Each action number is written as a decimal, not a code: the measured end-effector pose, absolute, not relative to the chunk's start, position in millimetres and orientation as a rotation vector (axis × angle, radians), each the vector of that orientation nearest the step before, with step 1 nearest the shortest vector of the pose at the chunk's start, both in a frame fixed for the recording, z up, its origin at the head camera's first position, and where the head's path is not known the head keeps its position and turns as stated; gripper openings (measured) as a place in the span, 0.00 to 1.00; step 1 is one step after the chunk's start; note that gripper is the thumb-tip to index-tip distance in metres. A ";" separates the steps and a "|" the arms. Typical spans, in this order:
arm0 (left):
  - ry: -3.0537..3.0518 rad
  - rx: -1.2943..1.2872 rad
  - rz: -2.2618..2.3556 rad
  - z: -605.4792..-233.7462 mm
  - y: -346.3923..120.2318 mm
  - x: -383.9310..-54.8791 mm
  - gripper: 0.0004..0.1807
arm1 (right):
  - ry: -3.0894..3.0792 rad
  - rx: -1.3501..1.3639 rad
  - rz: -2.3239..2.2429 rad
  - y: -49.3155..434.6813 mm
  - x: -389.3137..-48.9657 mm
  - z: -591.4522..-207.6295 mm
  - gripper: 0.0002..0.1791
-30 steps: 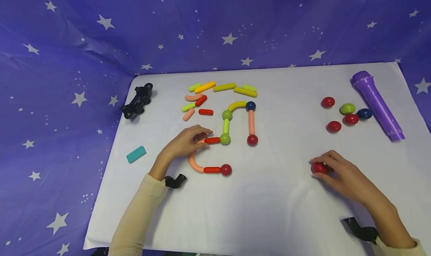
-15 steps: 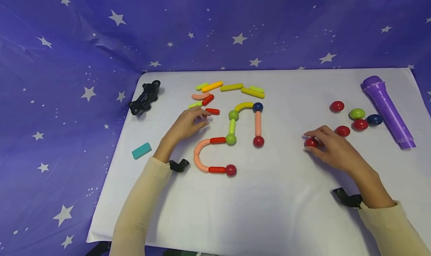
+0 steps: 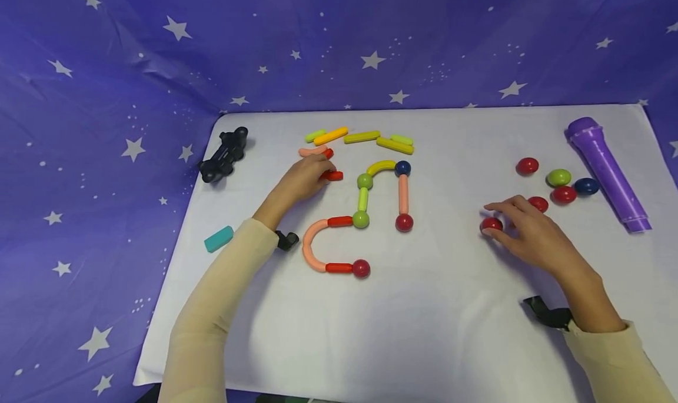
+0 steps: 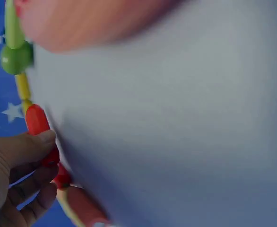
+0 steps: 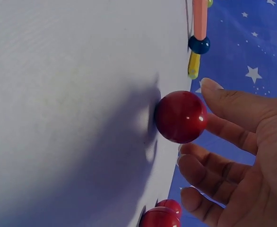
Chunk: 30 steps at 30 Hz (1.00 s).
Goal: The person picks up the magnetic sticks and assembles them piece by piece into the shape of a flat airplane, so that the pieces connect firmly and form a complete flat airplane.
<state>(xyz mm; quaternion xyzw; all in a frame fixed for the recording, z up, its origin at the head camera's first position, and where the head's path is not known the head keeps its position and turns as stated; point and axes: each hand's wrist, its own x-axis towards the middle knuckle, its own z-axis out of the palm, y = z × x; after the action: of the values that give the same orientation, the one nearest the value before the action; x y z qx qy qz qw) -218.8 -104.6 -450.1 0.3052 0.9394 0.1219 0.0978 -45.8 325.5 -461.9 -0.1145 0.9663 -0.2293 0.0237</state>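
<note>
In the head view, my left hand [image 3: 304, 179] is at the loose sticks and pinches a short red stick [image 3: 333, 176]. The left wrist view shows the thumb on this red stick [image 4: 38, 120] with the fingers behind it. My right hand [image 3: 535, 235] is around a red ball [image 3: 491, 225] on the table. In the right wrist view the thumb and fingers are spread beside the red ball [image 5: 181, 117], not closed on it. Between the hands lies a joined figure of sticks and balls, with a salmon curve [image 3: 309, 247], green ball [image 3: 361, 219] and blue ball [image 3: 403, 167].
Yellow and green sticks [image 3: 362, 137] lie at the back of the white table [image 3: 424, 332]. Red, green and blue balls [image 3: 564, 195] sit at the right near a purple tube [image 3: 609, 176]. A black object [image 3: 224, 156] and a teal block [image 3: 219, 239] lie at the left.
My left hand has left the salmon curve and moved back to the short red stick, which it now pinches. The right hand slid its red ball leftward and back, then its fingers loosened.
</note>
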 end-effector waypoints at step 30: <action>2.811 1.299 0.202 -454.6 -25.2 -120.3 0.10 | 2.836 -0.796 -0.879 203.9 -77.1 -480.4 0.26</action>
<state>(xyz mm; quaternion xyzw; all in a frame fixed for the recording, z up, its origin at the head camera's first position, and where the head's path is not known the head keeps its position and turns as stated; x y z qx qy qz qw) -120.3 -25.2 -454.6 0.4185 0.9057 0.0650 0.0190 -77.1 203.9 -480.4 -0.2587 0.9221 -0.2858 0.0338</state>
